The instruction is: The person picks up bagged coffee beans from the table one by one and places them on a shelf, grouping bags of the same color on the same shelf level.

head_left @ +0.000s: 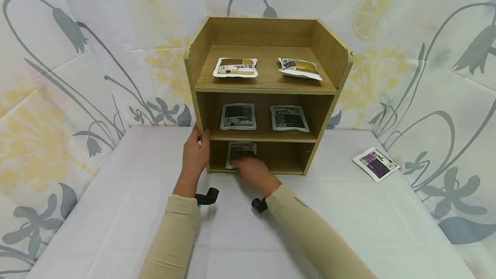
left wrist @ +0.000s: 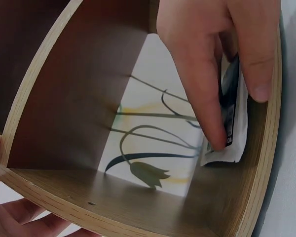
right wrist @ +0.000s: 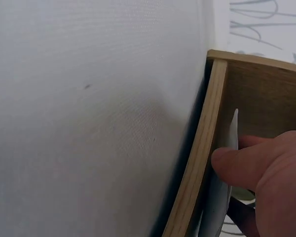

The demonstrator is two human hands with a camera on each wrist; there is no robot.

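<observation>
A small wooden shelf unit (head_left: pixel 265 91) stands on the white-covered table. My left hand (head_left: pixel 194 152) grips its left side panel near the bottom, thumb at the front edge and fingers outside. My right hand (head_left: pixel 255 173) reaches into the lowest compartment. There it holds a flat white packet with a dark label (head_left: pixel 240 147), which lies at the left on the compartment floor. In the left wrist view the packet (left wrist: pixel 237 133) sits between finger and thumb of the right hand (left wrist: pixel 212 64). The right wrist view shows the thumb against the pale packet (right wrist: pixel 216 202); its far part is hidden.
Two packets, one white and brown (head_left: pixel 235 68) and one yellowish (head_left: pixel 299 69), lie on the top shelf. A pair of dark-labelled packets (head_left: pixel 238 116) (head_left: pixel 289 118) lies on the middle shelf. A purple-labelled packet (head_left: pixel 376 164) lies on the table at right. Patterned cloth hangs behind.
</observation>
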